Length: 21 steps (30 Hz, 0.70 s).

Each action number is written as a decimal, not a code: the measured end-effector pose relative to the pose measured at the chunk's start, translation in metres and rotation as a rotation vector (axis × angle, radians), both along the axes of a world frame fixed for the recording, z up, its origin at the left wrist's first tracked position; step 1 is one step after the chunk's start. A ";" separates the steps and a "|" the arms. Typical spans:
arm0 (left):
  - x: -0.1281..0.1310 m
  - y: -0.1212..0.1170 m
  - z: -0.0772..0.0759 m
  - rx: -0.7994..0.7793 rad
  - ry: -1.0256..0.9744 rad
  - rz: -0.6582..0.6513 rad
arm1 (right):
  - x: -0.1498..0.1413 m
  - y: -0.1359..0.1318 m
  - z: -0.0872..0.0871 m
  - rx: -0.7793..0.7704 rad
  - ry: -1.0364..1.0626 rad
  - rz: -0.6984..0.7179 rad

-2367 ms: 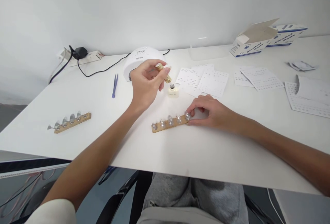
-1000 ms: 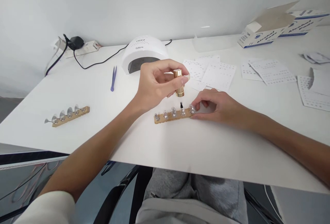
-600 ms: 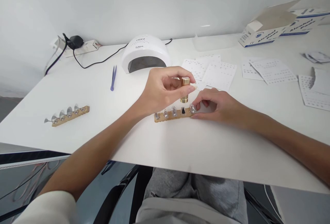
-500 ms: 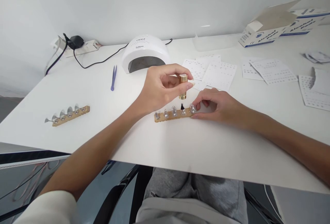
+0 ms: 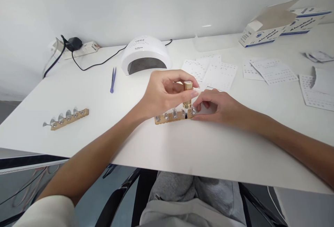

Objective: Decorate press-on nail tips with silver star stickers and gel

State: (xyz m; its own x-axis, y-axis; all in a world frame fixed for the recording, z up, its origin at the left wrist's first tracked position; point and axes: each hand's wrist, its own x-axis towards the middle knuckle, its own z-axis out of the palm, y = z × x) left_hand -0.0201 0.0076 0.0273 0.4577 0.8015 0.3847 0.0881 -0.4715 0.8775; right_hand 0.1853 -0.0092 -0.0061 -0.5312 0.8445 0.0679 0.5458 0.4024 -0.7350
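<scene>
My left hand [image 5: 163, 93] pinches the gold cap of a nail polish brush [image 5: 188, 94] between thumb and fingers. The dark bristles point down beside the near edge of a wooden strip [image 5: 170, 119], close to one of its clear nail tips [image 5: 183, 112]; whether they touch it I cannot tell. Several shiny, clear nail tips stand along this strip. At the strip's right end, my right hand [image 5: 220, 107] grips it between thumb and forefinger, by the last tip.
Another wooden strip with clear tips [image 5: 70, 118] lies at left. Blue tweezers [image 5: 113, 80] lie before a white nail lamp [image 5: 146, 51]. Printed sheets [image 5: 220, 75] are spread behind my hands. Alcohol pad boxes [image 5: 263, 33] stand at the back right, a power strip [image 5: 90, 47] at the back left.
My left hand has lowered the brush and shifted it slightly right, bringing the bristles down to the wooden strip. My right hand keeps its grip. The whole view has shifted a little.
</scene>
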 end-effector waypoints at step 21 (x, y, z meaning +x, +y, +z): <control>-0.006 0.006 0.007 0.017 -0.083 0.037 | 0.000 0.001 0.001 0.019 -0.029 0.034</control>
